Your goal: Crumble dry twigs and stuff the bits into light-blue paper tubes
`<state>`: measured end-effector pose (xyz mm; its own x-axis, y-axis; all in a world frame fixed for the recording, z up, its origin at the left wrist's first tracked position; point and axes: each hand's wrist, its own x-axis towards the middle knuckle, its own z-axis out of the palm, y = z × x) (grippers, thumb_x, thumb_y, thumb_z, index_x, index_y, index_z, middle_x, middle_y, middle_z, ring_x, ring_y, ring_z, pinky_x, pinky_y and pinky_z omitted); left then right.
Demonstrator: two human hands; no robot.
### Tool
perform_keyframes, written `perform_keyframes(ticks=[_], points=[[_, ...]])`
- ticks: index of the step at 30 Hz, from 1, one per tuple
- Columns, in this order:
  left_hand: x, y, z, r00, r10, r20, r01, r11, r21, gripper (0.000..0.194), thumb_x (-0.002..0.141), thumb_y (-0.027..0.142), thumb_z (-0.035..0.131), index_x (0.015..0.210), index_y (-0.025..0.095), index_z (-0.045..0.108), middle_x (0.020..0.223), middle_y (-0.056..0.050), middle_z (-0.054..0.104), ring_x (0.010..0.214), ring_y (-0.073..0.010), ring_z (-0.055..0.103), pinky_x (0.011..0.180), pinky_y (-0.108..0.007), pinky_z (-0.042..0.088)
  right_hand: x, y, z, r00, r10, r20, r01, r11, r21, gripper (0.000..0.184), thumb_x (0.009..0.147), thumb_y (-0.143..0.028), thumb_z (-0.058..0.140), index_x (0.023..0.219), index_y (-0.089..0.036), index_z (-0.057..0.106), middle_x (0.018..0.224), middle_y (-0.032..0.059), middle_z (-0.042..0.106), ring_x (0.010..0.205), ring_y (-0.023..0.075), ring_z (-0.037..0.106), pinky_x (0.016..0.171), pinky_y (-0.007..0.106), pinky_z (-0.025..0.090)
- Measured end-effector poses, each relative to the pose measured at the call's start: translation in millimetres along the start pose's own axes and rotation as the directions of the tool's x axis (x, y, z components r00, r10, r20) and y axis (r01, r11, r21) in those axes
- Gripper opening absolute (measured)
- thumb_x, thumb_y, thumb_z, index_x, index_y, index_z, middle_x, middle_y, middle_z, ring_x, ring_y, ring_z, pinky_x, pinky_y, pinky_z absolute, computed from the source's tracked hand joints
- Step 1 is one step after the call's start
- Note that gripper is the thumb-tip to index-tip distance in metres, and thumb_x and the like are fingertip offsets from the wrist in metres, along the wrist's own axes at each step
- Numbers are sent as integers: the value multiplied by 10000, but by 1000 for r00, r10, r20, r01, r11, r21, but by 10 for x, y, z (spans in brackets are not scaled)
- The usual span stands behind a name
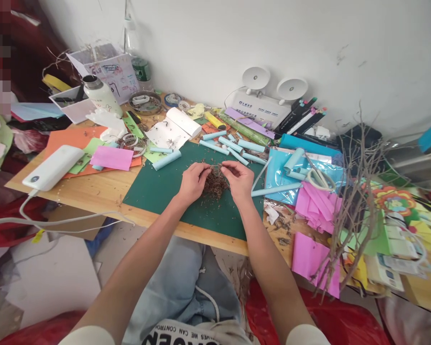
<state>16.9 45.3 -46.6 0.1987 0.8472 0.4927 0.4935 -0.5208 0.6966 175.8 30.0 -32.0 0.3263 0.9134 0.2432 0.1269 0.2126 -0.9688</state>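
Observation:
A small heap of dry brown plant bits [215,187] lies on the green cutting mat [158,184], with loose crumbs scattered round it. My left hand [194,182] is at the heap's upper left, thumb and fingers pinched together. Facing it across the heap, my right hand [239,180] is pinched in the same way. Thin brown plant bits show between the two sets of fingertips; their exact shape is too small to make out. Just beyond my hands lie several light blue paper tubes [233,143].
Bare branches [359,211] stick up at the right, near pink paper [314,261] and a blue plastic packet [276,177]. A white power bank [53,167] with a cable is at the left edge. An open bottle [102,98] and an emergency light [258,108] stand by the wall.

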Motion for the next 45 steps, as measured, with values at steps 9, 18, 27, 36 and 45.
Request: perform_keyframes(ticks=[9,18,27,36,45], points=[[-11,-25,20,996,71,54,-73,997,30,186,985,273,477,947,199,643,900,-50,680,870,-182,615,796,-307,499,-79,-97,18,978,-126,166,156,970,-185,135,817,-276,637,871,-228,751,907,37,740,819,178,677,755,314,556],[-16,-4,26,999,28,23,-28,1000,-1,178,982,254,494,967,190,660,910,-49,697,873,-171,638,809,-284,499,-23,-49,-18,997,-42,65,48,996,-80,170,782,-309,669,891,-195,730,891,45,742,802,184,678,756,315,560],[-4,-13,18,999,-46,16,46,999,-22,204,959,307,540,889,202,700,834,-31,728,776,-161,663,757,-279,514,-74,-67,32,991,-71,109,91,979,-182,139,783,-276,660,851,-214,764,875,38,758,768,181,687,714,309,557],[-10,-3,24,998,-59,-14,57,995,-84,197,951,267,543,981,209,729,953,-47,760,854,-171,695,823,-295,538,-32,-5,10,996,0,95,4,999,-40,197,753,-334,723,899,-211,766,916,42,765,826,197,703,775,330,580],[8,16,13,995,-91,-35,88,993,-84,169,936,281,571,866,199,701,841,-20,741,762,-159,672,743,-272,517,-84,-56,54,997,-17,81,24,996,-83,156,754,-309,713,858,-212,777,869,37,774,765,187,704,744,322,582]])
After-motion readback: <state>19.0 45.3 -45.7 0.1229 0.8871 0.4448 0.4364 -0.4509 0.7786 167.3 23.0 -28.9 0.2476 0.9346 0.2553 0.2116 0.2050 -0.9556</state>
